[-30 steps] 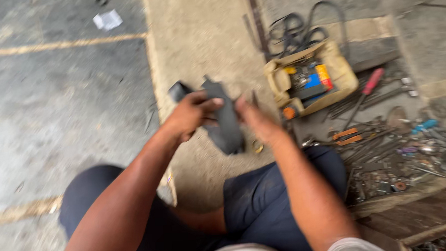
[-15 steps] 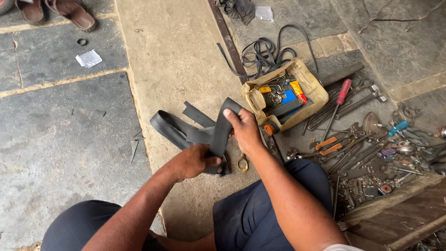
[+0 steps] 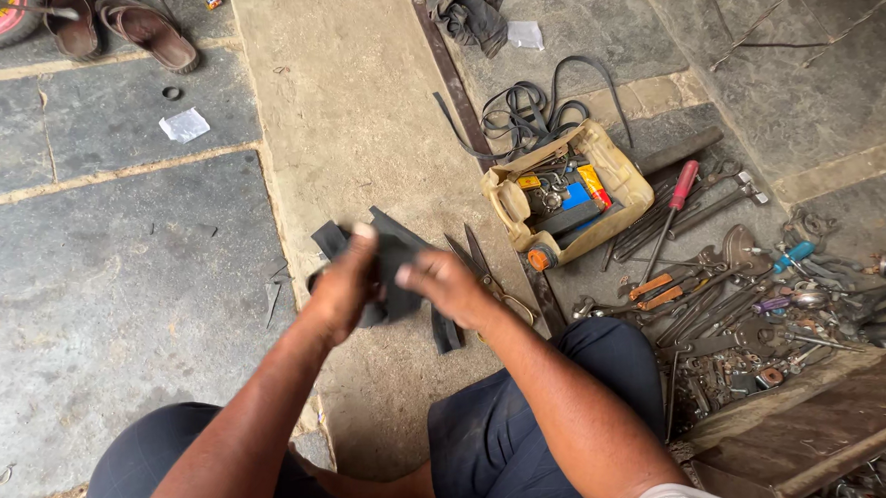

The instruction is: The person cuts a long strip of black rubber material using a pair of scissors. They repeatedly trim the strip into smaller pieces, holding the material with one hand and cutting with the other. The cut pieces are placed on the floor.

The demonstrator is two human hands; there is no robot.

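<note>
We observed a person seated low over a stone floor (image 3: 116, 283), knees apart, both bare hands raised in front of the body. The left hand (image 3: 343, 288) was closed around a strip of black rubber (image 3: 396, 266), thumb up along its upper edge. The right hand (image 3: 447, 284) gripped the same strip from the other side, fingers curled over it, so that the rubber was bunched between the two hands, with one end sticking out past the left hand and another end hanging below the right hand. The strip was held above a pale concrete band (image 3: 357, 113) that ran through the floor.

Just beside the right hand, a pair of scissors (image 3: 489, 272) lay on the concrete, blades apart. Farther to the right we noted a cut-open yellow plastic container (image 3: 614, 172) holding small tools and packets, and behind it a tangle of black rubber bands (image 3: 531, 106). A red-handled screwdriver (image 3: 681, 187) lay near the container, next to a spread of spanners, pliers and other metal tools (image 3: 754, 305). A dark cloth (image 3: 467, 9) lay at the top of the view, and a pair of sandals (image 3: 120, 29) at the upper left, well apart from the hands.
</note>
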